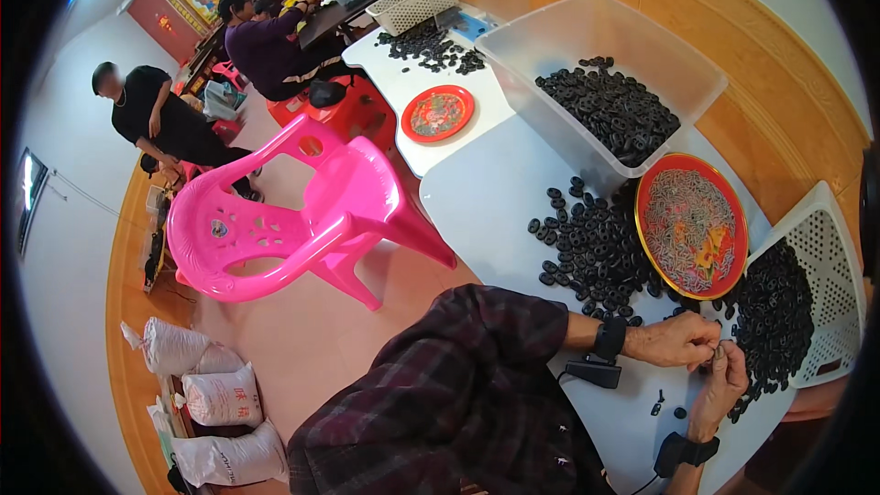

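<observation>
Your table: a pale surface (477, 197), the hub for the clock directions below.
12 o'clock: a clear plastic bin (522, 96) stands on your tabletop.
Centre, toward 11: a loose heap of black oval pieces (587, 247) spreads before you.
2 o'clock: a round red tray (686, 161) has black pieces beside its rim.
3 o'clock: a white perforated basket (836, 229), with a dense black pile (775, 312) at its near side.
5 o'clock: you have a single round black piece (680, 412) and a small dark part (658, 401).
Floor, between 9 and 10: a pink chair (367, 188) stands on pinkish flooring (284, 330).
</observation>
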{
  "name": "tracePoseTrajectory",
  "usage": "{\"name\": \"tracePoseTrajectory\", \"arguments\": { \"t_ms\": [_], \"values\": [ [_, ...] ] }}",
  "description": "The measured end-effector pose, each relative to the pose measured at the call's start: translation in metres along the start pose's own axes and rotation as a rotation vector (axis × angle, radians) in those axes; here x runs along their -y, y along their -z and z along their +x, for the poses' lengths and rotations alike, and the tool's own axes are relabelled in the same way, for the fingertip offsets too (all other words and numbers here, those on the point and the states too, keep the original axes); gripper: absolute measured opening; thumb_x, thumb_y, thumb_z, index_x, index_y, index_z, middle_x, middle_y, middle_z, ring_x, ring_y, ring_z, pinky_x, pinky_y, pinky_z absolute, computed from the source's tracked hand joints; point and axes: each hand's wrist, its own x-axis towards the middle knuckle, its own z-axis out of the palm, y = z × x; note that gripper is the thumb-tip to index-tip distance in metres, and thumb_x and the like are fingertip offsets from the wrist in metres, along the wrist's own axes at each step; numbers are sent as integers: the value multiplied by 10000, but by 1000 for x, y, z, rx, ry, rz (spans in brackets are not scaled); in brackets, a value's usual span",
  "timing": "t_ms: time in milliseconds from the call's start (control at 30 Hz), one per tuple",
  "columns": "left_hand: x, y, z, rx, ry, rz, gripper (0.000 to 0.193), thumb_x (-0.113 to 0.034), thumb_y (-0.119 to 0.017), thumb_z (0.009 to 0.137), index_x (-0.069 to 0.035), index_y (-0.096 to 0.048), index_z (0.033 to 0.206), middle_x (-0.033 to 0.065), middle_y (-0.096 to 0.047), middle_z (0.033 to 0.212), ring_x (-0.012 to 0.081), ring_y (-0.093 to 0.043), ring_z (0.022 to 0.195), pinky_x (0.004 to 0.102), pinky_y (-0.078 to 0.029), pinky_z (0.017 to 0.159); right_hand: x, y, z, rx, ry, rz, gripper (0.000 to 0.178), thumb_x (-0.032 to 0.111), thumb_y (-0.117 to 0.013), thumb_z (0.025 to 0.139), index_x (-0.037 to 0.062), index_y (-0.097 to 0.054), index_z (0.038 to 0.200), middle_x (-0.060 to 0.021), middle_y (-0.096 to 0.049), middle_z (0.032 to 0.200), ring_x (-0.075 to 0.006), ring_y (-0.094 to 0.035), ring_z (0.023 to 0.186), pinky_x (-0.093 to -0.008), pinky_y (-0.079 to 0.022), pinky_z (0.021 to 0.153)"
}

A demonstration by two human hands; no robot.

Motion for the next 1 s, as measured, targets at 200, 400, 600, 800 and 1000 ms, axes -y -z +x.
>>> {"name": "tracePoseTrajectory", "arguments": {
  "t_ms": [200, 400, 600, 800, 1000],
  "values": [
    [-5, 1, -1, 9, 1, 14, 148, -115, -487, 850, -9, -464, 749, 47, -543, 599, 108, -527, 561, 275, -423, 529, -2, 0, 0, 53, 31, -5, 95, 96, -572, 897, 9, -598, 926, 7, -563, 767, -61, -469, 669, -189, -360, 614],
    [-3, 4, 0, 4, -9, 13, 141, -116, -492, 846, -9, -474, 756, 45, -546, 588, 109, -534, 562, 275, -421, 525, 1, -7, -4, 10, 72, -42, 105, 105, -567, 903, 5, -585, 931, 4, -552, 771, -63, -471, 683, -193, -357, 621],
    [-4, 4, 1, -21, -6, 7, 140, -96, -482, 814, 15, -486, 729, 66, -574, 596, 122, -562, 553, 277, -443, 527, 1, -9, -5, -25, 84, -21, 116, 108, -563, 907, 7, -583, 961, -4, -569, 809, -67, -485, 704, -197, -373, 647],
    [0, 3, 2, -9, -32, -3, 132, -91, -488, 811, 7, -489, 723, 62, -562, 586, 123, -563, 549, 277, -444, 520, -9, -3, -3, 19, 92, -23, 158, 163, -550, 923, 9, -572, 950, 7, -546, 778, -67, -467, 670, -194, -343, 618],
    [-2, 3, 1, -12, -17, -12, 136, -90, -503, 802, -6, -478, 699, 56, -551, 572, 122, -557, 541, 276, -431, 506, -3, -8, -5, 45, 106, 6, 150, 160, -542, 926, 12, -561, 942, 9, -512, 766, -73, -449, 677, -203, -341, 625]
  ]
}}
